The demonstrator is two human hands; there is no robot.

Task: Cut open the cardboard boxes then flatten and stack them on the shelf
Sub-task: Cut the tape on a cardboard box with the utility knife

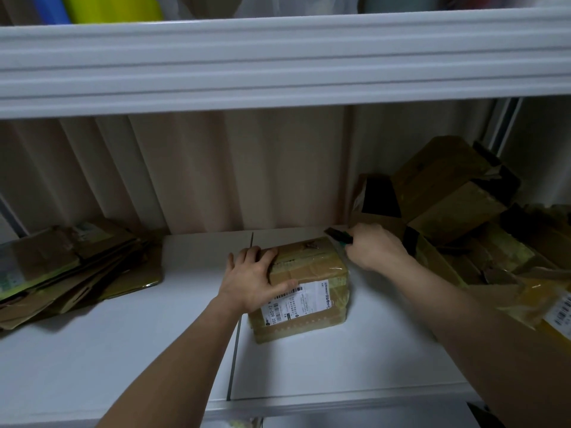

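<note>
Right hand: grip closed round the handle of a dark box cutter, blade end poised at the far right top corner of the sealed box; whether the blade touches the tape cannot be told. Left hand: grip loose, fingers spread and fairly straight, palm pressing the left top of the sealed box, thumb lying along its near face beside the shipping label; it holds nothing, it only steadies. Sealed box: one small carton, tape unbroken as far as shows, standing on the white shelf near its middle. Left of the sealed box, well apart: a stack of flattened cartons, lying against the back wall, judged finished. Right of the sealed box, behind the right hand: a heap of unflattened boxes, some with flaps open, tumbled together; how many cannot be told. Above the sealed box: an upper shelf edge, with coloured items on it, too blurred to name. Progress, as judged: part done; the present carton stands at the cutting step, with its flattening and stacking, and the right-hand heap, outstanding.
</note>
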